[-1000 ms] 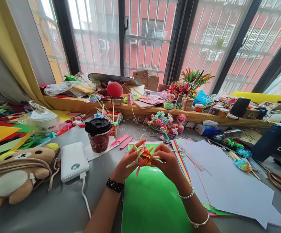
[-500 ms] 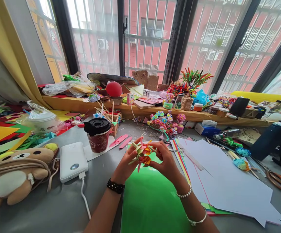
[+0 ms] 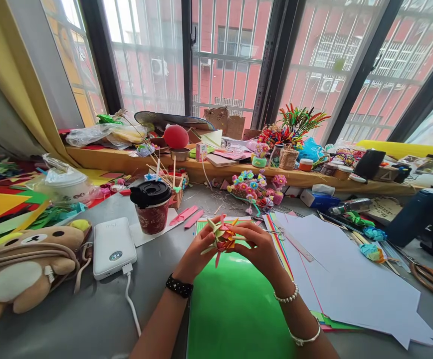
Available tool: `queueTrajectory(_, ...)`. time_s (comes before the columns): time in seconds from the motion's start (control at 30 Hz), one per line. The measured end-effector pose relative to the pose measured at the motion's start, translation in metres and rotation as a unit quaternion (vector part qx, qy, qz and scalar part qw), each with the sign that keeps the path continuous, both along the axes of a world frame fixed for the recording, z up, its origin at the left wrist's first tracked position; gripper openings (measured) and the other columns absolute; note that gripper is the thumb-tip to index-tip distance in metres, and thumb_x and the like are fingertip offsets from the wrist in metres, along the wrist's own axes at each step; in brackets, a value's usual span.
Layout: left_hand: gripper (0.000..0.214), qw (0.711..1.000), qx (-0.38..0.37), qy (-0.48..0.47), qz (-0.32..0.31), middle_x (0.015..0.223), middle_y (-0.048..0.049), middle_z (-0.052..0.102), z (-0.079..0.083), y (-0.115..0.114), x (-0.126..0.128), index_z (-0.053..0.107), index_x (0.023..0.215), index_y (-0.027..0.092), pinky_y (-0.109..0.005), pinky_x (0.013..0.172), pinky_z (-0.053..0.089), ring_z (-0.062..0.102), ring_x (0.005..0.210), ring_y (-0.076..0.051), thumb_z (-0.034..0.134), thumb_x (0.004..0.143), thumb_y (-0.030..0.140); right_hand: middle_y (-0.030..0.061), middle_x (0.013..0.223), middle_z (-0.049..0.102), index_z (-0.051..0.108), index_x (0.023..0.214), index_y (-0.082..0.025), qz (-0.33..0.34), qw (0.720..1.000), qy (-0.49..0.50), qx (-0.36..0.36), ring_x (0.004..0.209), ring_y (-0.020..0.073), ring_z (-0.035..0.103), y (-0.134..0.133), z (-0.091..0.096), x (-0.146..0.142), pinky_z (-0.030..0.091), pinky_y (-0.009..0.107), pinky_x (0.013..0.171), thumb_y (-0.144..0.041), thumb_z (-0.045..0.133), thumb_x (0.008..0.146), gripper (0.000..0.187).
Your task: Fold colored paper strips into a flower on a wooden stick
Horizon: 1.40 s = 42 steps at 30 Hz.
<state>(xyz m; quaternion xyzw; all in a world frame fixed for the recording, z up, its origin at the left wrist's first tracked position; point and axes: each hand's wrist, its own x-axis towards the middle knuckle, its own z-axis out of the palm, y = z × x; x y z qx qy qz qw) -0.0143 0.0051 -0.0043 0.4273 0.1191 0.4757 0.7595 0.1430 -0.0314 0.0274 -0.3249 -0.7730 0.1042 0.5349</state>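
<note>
Grey table (image 3: 156,299) biggest thing we see, white sheets (image 3: 354,279) spread on right. Green folder (image 3: 235,314) right in front of us. Bear toy (image 3: 14,281) over on left. Now our hands: left hand (image 3: 192,255) half closed, thumb and fingers round one side of paper flower (image 3: 224,237); right hand (image 3: 260,249) curled, nearly closed, fingers on other side. We've got flower, spiky, between both, above folder's far end.
</note>
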Motion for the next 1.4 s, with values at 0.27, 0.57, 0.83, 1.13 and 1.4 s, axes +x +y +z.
queueTrajectory(0.27, 0.055, 1.0, 0.003, 0.008, -0.024, 0.097, -0.0063, 0.062, 0.002, -0.003, 0.001, 0.05, 0.117, 0.023, -0.026, 0.069, 0.04, 0.056, 0.076, -0.015, 0.065, 0.066, 0.039, 0.0035, 0.078, 0.063, 0.065, 0.087, -0.021, -0.002, 0.998, 0.045, -0.033, 0.057, 0.01, 0.055, -0.003, 0.001, -0.003, 0.039, 0.018, 0.038, -0.021, 0.063, 0.071, 0.016)
queueTrajectory(0.57, 0.067, 0.998, 0.052, 0.019, -0.029, 0.115, -0.0108, 0.053, 0.008, -0.003, -0.002, 0.041, 0.124, 0.024, -0.037, 0.081, 0.041, 0.054, 0.097, -0.026, 0.046, 0.068, 0.062, 0.0052, 0.081, 0.063, 0.065, 0.084, -0.021, -0.03, 0.995, 0.073, -0.062, 0.072, 0.0151, 0.059, -0.003, -0.001, 0.001, 0.047, 0.021, 0.049, -0.022, 0.063, 0.071, 0.013)
queueTrajectory(0.83, 0.081, 0.955, 0.2, 0.195, 0.101, 0.118, -0.0053, 0.047, 0.014, -0.001, -0.009, 0.035, 0.125, 0.037, -0.031, 0.075, 0.047, 0.054, 0.092, -0.02, 0.074, 0.057, 0.016, 0.0051, 0.081, 0.062, 0.064, 0.085, -0.021, -0.066, 0.995, 0.063, -0.042, 0.074, 0.0157, 0.059, 0.002, -0.001, 0.008, 0.05, 0.024, 0.057, -0.021, 0.063, 0.071, 0.014)
queueTrajectory(1.13, 0.054, 0.933, 0.23, 0.262, 0.088, 0.101, -0.0055, 0.06, 0.016, 0.001, -0.014, 0.052, 0.114, 0.024, -0.033, 0.078, 0.048, 0.058, 0.087, -0.02, 0.069, 0.063, 0.015, 0.0036, 0.077, 0.064, 0.065, 0.084, -0.021, -0.03, 0.999, 0.003, -0.04, 0.068, 0.0144, 0.059, 0.003, 0.002, 0.009, 0.049, 0.024, 0.057, -0.022, 0.062, 0.072, 0.012)
queueTrajectory(1.4, 0.042, 0.932, 0.227, 0.252, 0.124, 0.096, -0.0073, 0.066, 0.015, 0.002, -0.014, 0.062, 0.099, 0.017, -0.036, 0.079, 0.049, 0.061, 0.084, -0.023, 0.072, 0.058, 0.018, 0.0035, 0.077, 0.063, 0.065, 0.082, -0.02, -0.019, 0.998, 0.012, -0.051, 0.065, 0.0131, 0.057, 0.001, 0.002, 0.009, 0.044, 0.02, 0.047, -0.025, 0.062, 0.072, 0.011)
